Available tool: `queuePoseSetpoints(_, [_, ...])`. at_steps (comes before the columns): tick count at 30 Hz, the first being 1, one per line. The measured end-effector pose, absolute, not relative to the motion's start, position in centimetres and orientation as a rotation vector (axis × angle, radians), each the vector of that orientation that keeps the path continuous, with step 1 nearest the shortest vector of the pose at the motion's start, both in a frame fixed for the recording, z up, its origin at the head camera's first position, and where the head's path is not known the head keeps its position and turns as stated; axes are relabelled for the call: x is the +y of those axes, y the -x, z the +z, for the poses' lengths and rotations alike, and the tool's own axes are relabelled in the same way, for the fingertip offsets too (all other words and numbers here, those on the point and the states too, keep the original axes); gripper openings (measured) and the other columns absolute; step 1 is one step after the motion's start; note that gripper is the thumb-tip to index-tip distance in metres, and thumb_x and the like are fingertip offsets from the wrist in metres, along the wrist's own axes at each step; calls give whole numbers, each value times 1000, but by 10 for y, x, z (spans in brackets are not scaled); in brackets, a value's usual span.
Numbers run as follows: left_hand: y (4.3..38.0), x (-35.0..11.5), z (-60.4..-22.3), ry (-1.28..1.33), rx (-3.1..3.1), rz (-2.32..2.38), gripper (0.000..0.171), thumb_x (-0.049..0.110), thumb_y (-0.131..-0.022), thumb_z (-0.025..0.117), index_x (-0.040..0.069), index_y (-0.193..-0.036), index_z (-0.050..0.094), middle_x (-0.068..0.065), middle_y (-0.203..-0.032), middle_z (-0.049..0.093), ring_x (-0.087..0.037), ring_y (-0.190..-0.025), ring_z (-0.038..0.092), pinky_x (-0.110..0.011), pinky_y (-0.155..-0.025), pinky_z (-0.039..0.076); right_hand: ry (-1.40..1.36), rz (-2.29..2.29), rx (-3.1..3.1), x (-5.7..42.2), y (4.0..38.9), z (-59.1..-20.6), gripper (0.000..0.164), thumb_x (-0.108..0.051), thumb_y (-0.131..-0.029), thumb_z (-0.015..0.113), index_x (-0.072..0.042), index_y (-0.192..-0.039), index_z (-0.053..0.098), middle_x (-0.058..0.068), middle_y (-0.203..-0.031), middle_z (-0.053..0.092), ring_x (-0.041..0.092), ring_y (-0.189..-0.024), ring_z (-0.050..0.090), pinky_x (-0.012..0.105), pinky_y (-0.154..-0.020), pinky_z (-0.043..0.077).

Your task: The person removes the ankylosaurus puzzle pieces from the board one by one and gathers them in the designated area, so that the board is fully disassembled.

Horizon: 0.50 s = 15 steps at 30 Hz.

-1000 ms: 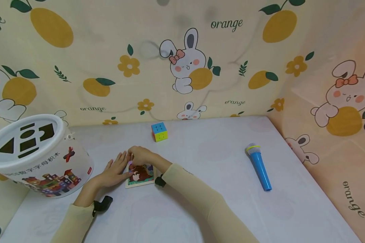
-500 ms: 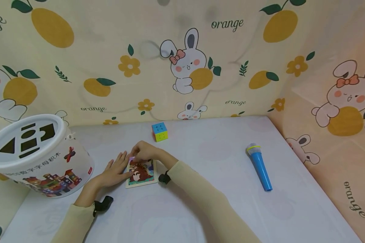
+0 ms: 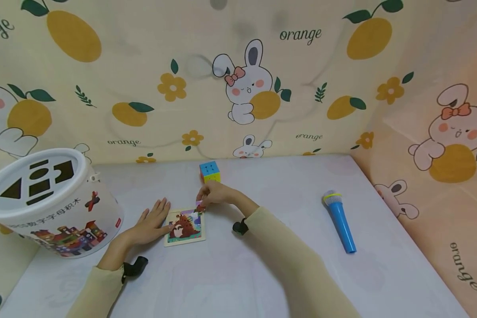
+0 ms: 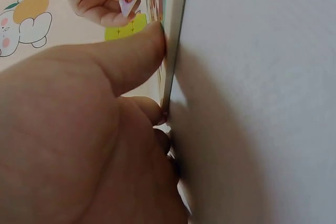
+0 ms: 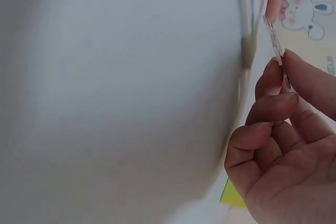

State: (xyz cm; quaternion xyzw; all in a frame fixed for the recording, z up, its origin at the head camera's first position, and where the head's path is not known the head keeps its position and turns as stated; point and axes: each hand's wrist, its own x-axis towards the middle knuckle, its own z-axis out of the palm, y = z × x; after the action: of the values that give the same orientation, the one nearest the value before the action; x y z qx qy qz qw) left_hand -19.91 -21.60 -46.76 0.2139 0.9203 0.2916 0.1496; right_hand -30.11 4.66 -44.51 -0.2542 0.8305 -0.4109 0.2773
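A small square jigsaw puzzle (image 3: 187, 230) with a brown dinosaur picture and a pale wooden frame lies on the white table. My left hand (image 3: 148, 226) rests at its left side with straight fingers, the thumb on the frame's edge; the left wrist view shows the thumb (image 4: 139, 56) right at that edge. Beyond the puzzle's upper right corner, my right hand (image 3: 218, 193) pinches a thin purple and red puzzle piece (image 3: 200, 206) between thumb and fingers. From the right wrist, the puzzle piece (image 5: 274, 40) is seen edge-on. Pale bare board shows at the puzzle's upper left.
Just behind the right hand stands a blue and yellow puzzle cube (image 3: 210, 169). A blue toy microphone (image 3: 342, 225) lies to the right. On the left is a large white bucket (image 3: 79, 221) with a shape-hole lid. A patterned cloth wall (image 3: 175, 132) borders the table's back.
My right hand has lifted a piece off the puzzle's upper left and carried it right, to near the cube. My left hand has stayed in place.
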Motion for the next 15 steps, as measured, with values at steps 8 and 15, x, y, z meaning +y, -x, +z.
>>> queuePoseSetpoints(8, [200, -216, -467, -619, 2648, 804, 79, 31, -101, 56, -14, -152, 15, -35, -159, 1, -50, -147, -5, -69, -111, -8, 676, -1099, 2235, 68, 302, -446, 18, -4, -89, 71, 1, -107, 73, 2, -69, 56, 15, -69, 51, 21, -62, 39])
queuePoseSetpoints(15, [199, -217, -468, -641, 2645, 846, 73, 29, -102, 55, -8, -154, 19, -36, -159, 1, -52, -146, -6, -69, -110, -10, 696, -1106, 2214, 75, 299, -447, 17, 2, -88, 69, 3, -104, 73, 1, -64, 52, 15, -65, 48, 22, -60, 37])
